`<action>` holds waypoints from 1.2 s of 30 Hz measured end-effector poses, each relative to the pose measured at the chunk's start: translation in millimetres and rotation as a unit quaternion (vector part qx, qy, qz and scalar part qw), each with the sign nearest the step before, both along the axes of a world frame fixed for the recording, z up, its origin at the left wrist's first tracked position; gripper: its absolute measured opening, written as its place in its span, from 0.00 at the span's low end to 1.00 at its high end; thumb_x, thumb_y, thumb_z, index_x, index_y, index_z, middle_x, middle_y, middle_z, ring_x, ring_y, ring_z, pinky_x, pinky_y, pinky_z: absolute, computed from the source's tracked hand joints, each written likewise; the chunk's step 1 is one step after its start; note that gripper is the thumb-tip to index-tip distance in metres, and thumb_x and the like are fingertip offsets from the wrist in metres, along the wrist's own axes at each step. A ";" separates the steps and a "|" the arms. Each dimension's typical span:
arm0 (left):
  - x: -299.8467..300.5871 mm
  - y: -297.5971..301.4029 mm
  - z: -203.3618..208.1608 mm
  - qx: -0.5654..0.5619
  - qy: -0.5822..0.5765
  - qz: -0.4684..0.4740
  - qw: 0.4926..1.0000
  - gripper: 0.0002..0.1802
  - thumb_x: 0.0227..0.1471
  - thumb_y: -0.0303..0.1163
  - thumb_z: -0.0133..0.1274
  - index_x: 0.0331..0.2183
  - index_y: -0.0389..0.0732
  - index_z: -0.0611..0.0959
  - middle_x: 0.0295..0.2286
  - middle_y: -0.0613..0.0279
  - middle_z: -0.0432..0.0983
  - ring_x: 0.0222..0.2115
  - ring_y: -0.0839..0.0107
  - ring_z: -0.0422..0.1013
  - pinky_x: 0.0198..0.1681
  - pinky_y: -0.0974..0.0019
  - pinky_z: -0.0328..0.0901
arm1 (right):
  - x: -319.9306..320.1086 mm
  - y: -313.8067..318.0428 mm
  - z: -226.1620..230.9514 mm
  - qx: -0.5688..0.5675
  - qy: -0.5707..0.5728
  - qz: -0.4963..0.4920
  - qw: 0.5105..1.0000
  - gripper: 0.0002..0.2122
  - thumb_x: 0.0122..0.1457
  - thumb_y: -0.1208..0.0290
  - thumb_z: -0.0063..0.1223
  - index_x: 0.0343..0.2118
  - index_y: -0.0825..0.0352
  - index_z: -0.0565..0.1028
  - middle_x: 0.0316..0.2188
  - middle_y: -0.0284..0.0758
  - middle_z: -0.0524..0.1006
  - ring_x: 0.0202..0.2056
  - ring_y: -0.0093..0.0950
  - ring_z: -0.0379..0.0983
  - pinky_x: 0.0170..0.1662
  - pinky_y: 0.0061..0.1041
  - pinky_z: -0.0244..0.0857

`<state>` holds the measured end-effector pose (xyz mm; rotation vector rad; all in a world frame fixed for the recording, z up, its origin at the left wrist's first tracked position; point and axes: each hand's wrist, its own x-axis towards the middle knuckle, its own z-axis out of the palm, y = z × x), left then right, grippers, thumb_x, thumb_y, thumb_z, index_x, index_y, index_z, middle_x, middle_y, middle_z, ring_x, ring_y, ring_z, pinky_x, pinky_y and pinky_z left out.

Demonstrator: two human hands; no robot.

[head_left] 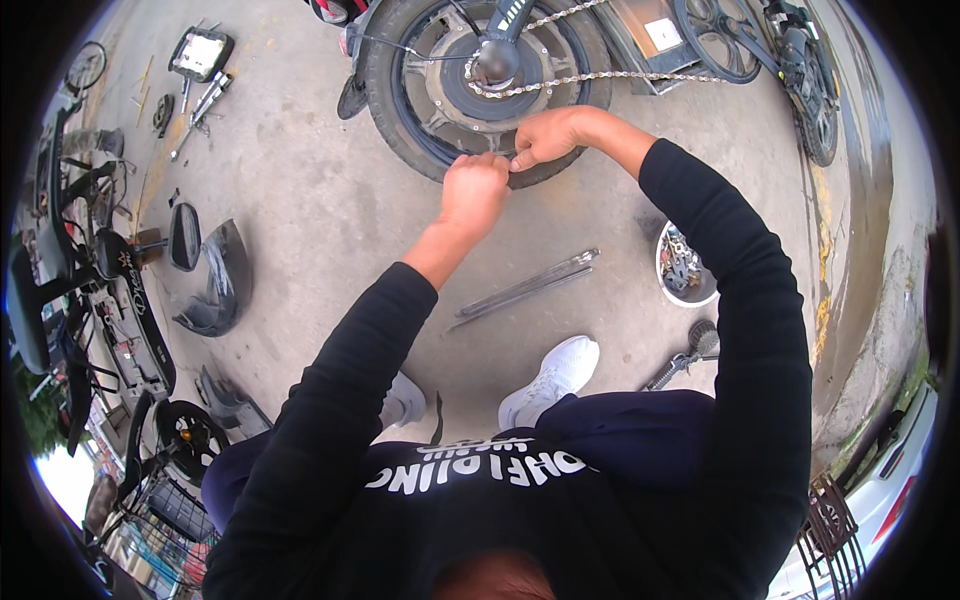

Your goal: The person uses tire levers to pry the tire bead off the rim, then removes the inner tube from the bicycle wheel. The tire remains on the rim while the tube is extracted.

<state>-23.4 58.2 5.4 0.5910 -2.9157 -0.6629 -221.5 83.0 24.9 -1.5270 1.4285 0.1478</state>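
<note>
A wheel with a black tire and a dark hub stands in front of me, a silver chain running off its hub to the right. At the near part of the tire my two hands almost meet. My left hand is closed, its fingers curled over the tire beside the rim. Just right of it, my right hand reaches in with bent fingers, pinching at the same stretch of tire. The fingertips are partly hidden, so the exact grip does not show.
Long thin metal rods lie on the concrete between my shoes and the wheel. To the right stands a white bucket of small metal parts. Left are a dark curved fender, tools and a parked bike frame.
</note>
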 end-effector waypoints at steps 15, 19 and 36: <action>-1.0 10.1 -16.5 -0.034 0.053 0.028 0.998 0.11 0.33 0.27 0.63 0.23 0.39 0.78 0.24 0.58 0.74 0.30 0.60 0.73 0.37 0.61 0.64 | 15.9 -13.4 6.2 0.048 0.238 0.080 0.967 0.12 0.53 0.70 0.49 0.35 0.71 0.79 0.37 0.45 0.79 0.41 0.44 0.76 0.43 0.41 0.68; 1.8 9.0 -20.3 -0.049 0.070 0.034 0.996 0.07 0.34 0.25 0.59 0.22 0.40 0.77 0.23 0.58 0.74 0.29 0.61 0.72 0.37 0.61 0.63 | 27.6 -15.0 5.8 0.090 0.287 -0.029 0.953 0.15 0.52 0.72 0.46 0.41 0.68 0.79 0.42 0.43 0.78 0.45 0.39 0.75 0.46 0.38 0.66; 8.4 5.3 -25.7 -0.068 0.138 0.033 0.988 0.04 0.35 0.22 0.52 0.22 0.41 0.75 0.22 0.61 0.73 0.29 0.63 0.72 0.37 0.63 0.63 | 36.4 35.1 -24.9 -0.161 0.141 -0.417 0.883 0.05 0.43 0.80 0.48 0.23 0.64 0.75 0.24 0.40 0.78 0.35 0.41 0.75 0.40 0.35 0.67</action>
